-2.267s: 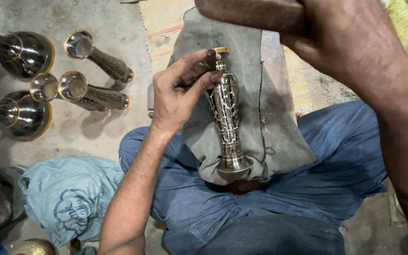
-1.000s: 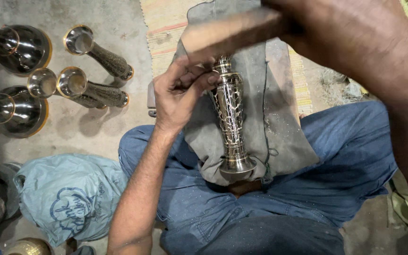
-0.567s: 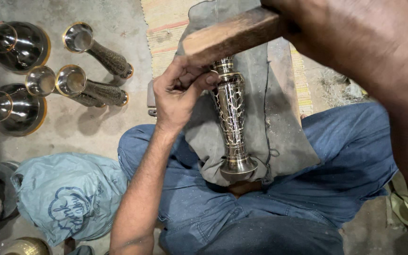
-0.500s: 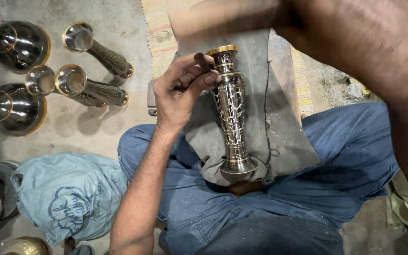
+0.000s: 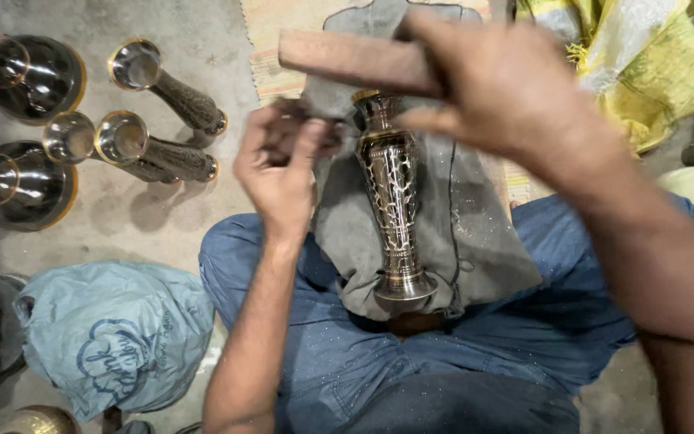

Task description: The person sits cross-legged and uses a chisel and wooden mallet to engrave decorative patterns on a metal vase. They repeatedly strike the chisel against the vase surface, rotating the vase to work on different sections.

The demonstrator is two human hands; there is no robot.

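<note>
Motion blurs the left hand [image 5: 283, 165] at the vase's [image 5: 391, 201] neck — the right hand [image 5: 508, 88] hides the wooden block's [image 5: 355, 60] far end.

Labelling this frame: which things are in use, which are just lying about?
In use: engraved metal vase, wooden block, grey cloth, left hand, right hand.

Lying about: other vases, teal bag, yellow sack.

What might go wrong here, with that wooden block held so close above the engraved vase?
1. The left hand sits right beside the brass vase neck, under the wooden block gripped by the right hand; a stray blow could catch its fingers.
2. The vase only leans on a grey cloth over the lap, so it might slip.
3. A hard strike could dent the vase's rim.
</note>
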